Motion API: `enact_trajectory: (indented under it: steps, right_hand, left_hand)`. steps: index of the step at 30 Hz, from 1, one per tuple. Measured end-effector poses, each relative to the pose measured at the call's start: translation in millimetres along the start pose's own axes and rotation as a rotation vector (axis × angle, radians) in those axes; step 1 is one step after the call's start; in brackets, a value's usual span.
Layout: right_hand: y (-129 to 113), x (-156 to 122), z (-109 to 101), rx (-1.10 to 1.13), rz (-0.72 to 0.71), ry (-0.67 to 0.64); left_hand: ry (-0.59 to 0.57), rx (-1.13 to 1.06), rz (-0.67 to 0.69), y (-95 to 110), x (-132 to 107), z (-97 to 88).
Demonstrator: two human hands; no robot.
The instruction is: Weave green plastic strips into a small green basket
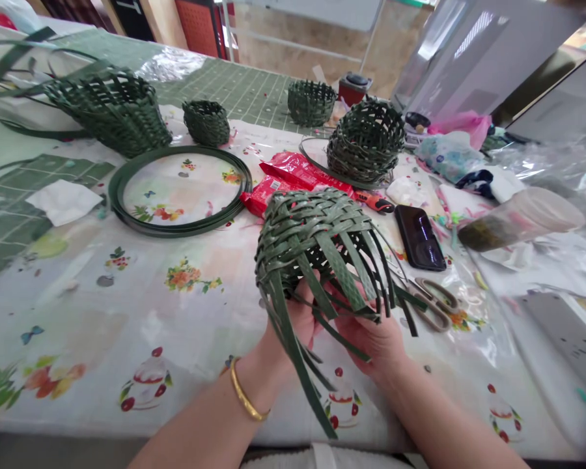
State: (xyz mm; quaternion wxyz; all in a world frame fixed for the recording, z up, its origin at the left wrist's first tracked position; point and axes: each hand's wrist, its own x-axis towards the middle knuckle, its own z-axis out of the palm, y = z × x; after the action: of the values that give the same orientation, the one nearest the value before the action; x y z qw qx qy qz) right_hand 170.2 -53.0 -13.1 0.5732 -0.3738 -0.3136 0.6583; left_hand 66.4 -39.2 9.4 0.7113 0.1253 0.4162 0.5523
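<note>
A half-woven green basket (pixel 317 225) is held up above the table, its loose strap ends hanging down toward me. My left hand (pixel 300 319), with a gold bangle on the wrist, reaches in under the strips and grips the weave from below. On the other side my right hand (pixel 371 335) is closed among the hanging strips near the basket's lower edge. Strips cover most of the fingers of both hands. Just right of the basket lies a pair of scissors (pixel 432 303) with beige handles.
A coil of green strapping (pixel 180 228) lies left on the flowered tablecloth (pixel 127 312). Woven baskets (pixel 366 143) stand at the back. Near the basket are a red packet (pixel 293 172) and a black phone (pixel 420 238). A tilted plastic cup (pixel 522 218) rests at right.
</note>
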Motion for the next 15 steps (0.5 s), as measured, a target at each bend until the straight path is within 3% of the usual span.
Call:
enact_trajectory:
  steps: [6,10,15]
  right_hand:
    - [3.7,-0.9,10.8,-0.03,-0.047,0.082]
    - [8.3,-5.2,14.1,-0.007,-0.081,0.135]
    - [11.6,-5.4,11.2,0.003,-0.048,0.091]
  left_hand:
    - [-0.051,0.105,0.066,-5.0,5.2,-5.0]
    - [-0.033,0.036,0.104,-3.2,5.7,-1.2]
    - [-0.06,-0.01,0.08,4.9,3.2,-0.7]
